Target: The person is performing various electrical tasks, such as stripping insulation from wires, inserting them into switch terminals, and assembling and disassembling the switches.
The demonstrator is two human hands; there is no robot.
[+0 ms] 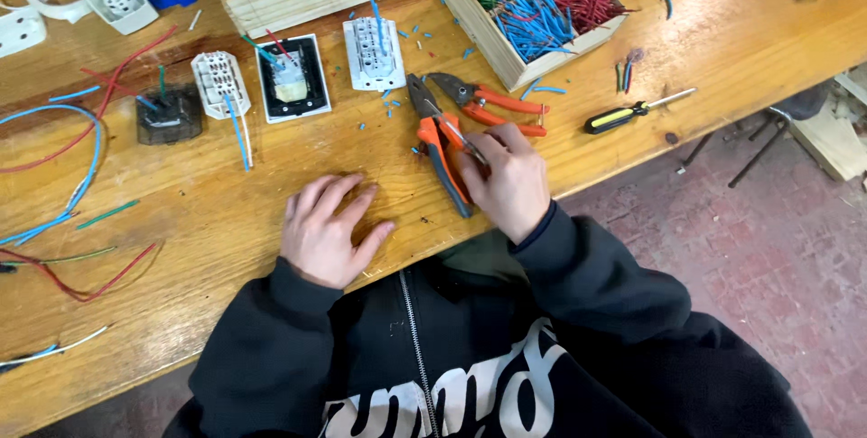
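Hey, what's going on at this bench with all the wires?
A person sits at a wooden workbench. Their right hand is on the orange-handled pliers lying on the bench, while the left hand rests flat on the wood, empty. Nearby lie wire cutters, a screwdriver, socket parts and cut wire.

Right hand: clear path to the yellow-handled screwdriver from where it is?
Probably yes. The right hand rests on the orange pliers; the screwdriver lies to its right on bare bench top, nothing between them. The hand would likely need to release the pliers first.
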